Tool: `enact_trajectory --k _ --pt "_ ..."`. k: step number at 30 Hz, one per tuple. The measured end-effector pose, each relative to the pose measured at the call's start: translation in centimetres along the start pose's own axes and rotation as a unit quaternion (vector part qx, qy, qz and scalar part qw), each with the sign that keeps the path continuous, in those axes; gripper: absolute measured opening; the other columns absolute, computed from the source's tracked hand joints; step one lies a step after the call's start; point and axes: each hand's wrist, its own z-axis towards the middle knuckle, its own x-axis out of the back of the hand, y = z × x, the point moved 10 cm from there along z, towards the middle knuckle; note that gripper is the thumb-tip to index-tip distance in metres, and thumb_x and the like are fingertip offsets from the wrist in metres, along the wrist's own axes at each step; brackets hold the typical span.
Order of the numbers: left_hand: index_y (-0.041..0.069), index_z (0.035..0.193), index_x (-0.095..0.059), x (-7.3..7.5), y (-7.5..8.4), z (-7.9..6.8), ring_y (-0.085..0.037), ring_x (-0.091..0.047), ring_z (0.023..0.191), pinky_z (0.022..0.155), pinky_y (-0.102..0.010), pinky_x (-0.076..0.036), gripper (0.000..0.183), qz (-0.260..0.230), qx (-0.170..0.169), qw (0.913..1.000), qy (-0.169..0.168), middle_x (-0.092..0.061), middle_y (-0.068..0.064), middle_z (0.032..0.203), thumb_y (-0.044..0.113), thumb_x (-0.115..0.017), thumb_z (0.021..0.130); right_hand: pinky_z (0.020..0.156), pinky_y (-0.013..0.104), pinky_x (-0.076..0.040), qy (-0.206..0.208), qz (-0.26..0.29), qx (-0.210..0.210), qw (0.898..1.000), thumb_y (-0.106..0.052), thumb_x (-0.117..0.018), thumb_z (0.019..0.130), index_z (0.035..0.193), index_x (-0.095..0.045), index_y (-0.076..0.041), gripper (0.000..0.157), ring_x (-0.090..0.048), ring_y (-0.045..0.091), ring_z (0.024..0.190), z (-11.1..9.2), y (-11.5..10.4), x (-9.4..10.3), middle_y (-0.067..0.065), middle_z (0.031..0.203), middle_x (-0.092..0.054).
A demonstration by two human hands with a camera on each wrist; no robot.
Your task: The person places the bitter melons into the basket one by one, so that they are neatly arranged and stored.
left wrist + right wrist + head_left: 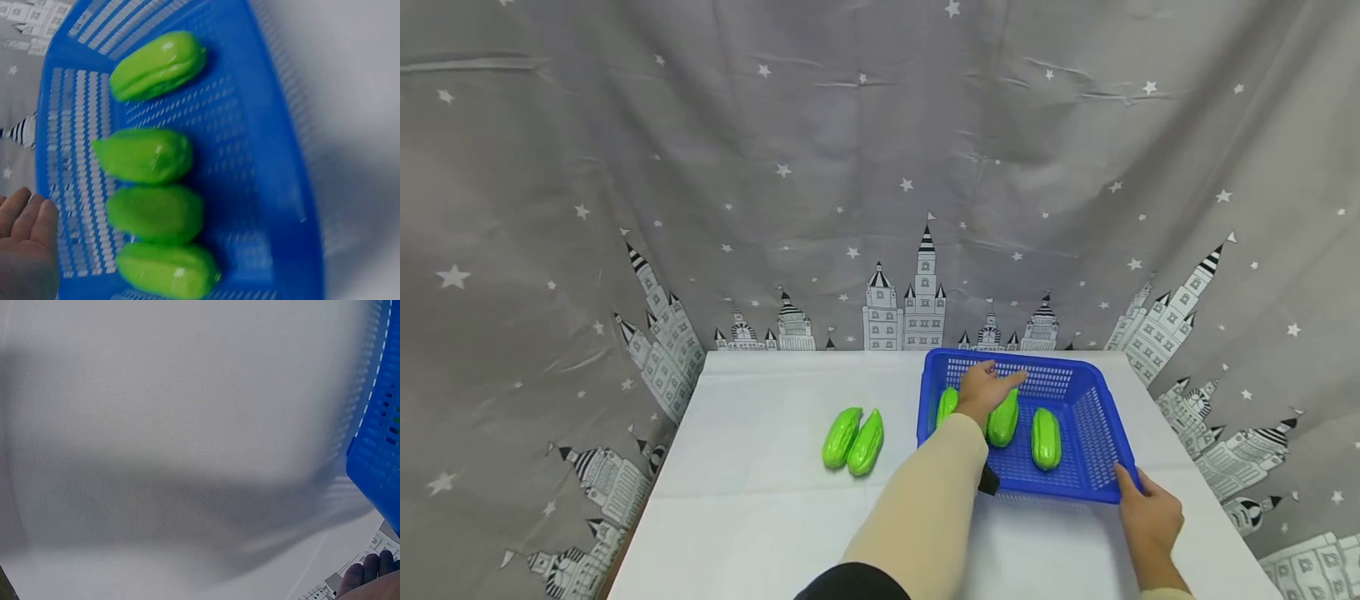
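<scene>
A blue perforated plastic basket (1086,454) holds several glossy green, ridged gourds (1046,438). My left hand (987,390) is over the basket near its far wall, fingers extended and nothing in its grasp. In the left wrist view, that hand (28,244) appears beside the basket's wall, with the gourds (150,156) lying in a row on the basket floor. At the near right corner, my right hand (1152,512) grips the basket rim, thumb on top. The left forearm hides part of the basket's near left side.
Two more green gourds (853,442) lie side by side on the white tabletop (752,533), left of the basket. Behind the table hangs a grey curtain (820,167) printed with stars and castles.
</scene>
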Motion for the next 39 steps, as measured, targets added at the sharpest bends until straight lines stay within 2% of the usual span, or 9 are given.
enact_trajectory --k 5,11,18,21,24,28,31,36,39 --pt "0.012 0.141 -0.059 3.6 1.2 0.4 -0.022 -0.059 0.124 0.102 -0.039 -0.048 0.071 -0.006 -0.033 0.9991 0.027 -0.064 -0.006 0.134 0.049 -0.08 0.084 0.108 0.059 -0.035 0.001 -0.005 0.006 1.0 -0.037 -0.062 0.099 0.132 -0.054 0.01 0.058 -0.045 0.051 0.128 -0.3 -0.1 0.1 0.03 0.13 -0.051" --pt "0.012 0.141 -0.06 9.2 2.1 0.3 -0.02 -0.058 0.124 0.104 -0.036 -0.046 0.066 0.007 -0.061 0.996 0.066 -0.064 -0.005 0.133 0.046 -0.077 0.087 0.108 0.059 -0.034 -0.007 -0.016 -0.001 1.0 -0.039 -0.059 0.1 0.135 -0.05 0.009 0.06 -0.044 0.051 0.129 -0.4 0.1 0.1 0.031 0.131 -0.048" --pt "0.013 0.141 -0.06 14.4 0.6 0.5 -0.023 -0.056 0.127 0.104 -0.038 -0.046 0.068 0.017 -0.046 0.9942 0.096 -0.062 -0.007 0.137 0.049 -0.077 0.086 0.112 0.057 -0.028 -0.007 -0.026 -0.011 1.0 -0.042 -0.058 0.1 0.137 -0.049 0.007 0.061 -0.041 0.052 0.13 -0.6 0.3 0.8 0.031 0.132 -0.046" --pt "0.012 0.141 -0.059 17.1 0.1 0.3 -0.025 -0.055 0.128 0.103 -0.04 -0.047 0.069 0.033 -0.045 0.9926 0.108 -0.06 -0.008 0.139 0.05 -0.077 0.086 0.113 0.056 -0.027 -0.014 -0.022 -0.019 0.999 -0.044 -0.057 0.1 0.138 -0.047 0.006 0.063 -0.041 0.051 0.131 -0.7 0.3 0.6 0.03 0.134 -0.045" --pt "0.012 0.143 -0.058 20.1 -0.3 0.0 -0.026 -0.054 0.13 0.104 -0.041 -0.047 0.07 0.053 -0.042 0.9908 0.117 -0.059 -0.009 0.141 0.051 -0.075 0.087 0.113 0.055 -0.028 -0.01 -0.021 -0.012 1.0 -0.043 -0.058 0.099 0.137 -0.048 0.006 0.063 -0.041 0.051 0.131 -1.0 -0.1 0.5 0.03 0.133 -0.045" --pt "0.01 0.142 -0.058 23.4 -0.6 -0.2 -0.028 -0.054 0.13 0.105 -0.042 -0.046 0.066 0.052 -0.044 0.9871 0.145 -0.059 -0.01 0.14 0.046 -0.075 0.089 0.113 0.053 -0.029 0.005 -0.021 0.0 1.0 -0.038 -0.06 0.098 0.134 -0.053 0.007 0.058 -0.041 0.05 0.131 -1.2 -0.5 1.1 0.03 0.131 -0.046" --pt "0.008 0.141 -0.058 24.9 -1.0 -0.5 -0.029 -0.054 0.129 0.105 -0.042 -0.045 0.066 0.042 -0.044 0.9855 0.158 -0.059 -0.011 0.14 0.044 -0.075 0.089 0.113 0.053 -0.029 0.003 -0.02 -0.006 1.0 -0.038 -0.059 0.099 0.134 -0.053 0.007 0.058 -0.042 0.05 0.131 -1.1 -0.5 1.2 0.03 0.131 -0.047" --pt "0.008 0.142 -0.058 25.5 -2.0 -0.9 -0.028 -0.054 0.129 0.105 -0.041 -0.045 0.067 0.048 -0.032 0.9873 0.148 -0.059 -0.011 0.14 0.046 -0.076 0.089 0.114 0.053 -0.027 -0.017 -0.02 -0.031 0.999 -0.042 -0.056 0.1 0.139 -0.046 0.005 0.063 -0.042 0.051 0.131 -1.2 0.1 0.9 0.029 0.134 -0.044" --pt "0.009 0.139 -0.061 26.3 -2.9 -1.5 -0.029 -0.056 0.127 0.104 -0.042 -0.046 0.063 0.069 -0.022 0.9848 0.158 -0.061 -0.012 0.137 0.045 -0.075 0.09 0.113 0.054 -0.028 -0.019 -0.018 -0.034 0.999 -0.043 -0.057 0.1 0.14 -0.046 0.004 0.063 -0.042 0.051 0.131 -1.4 0.1 0.7 0.029 0.134 -0.044"
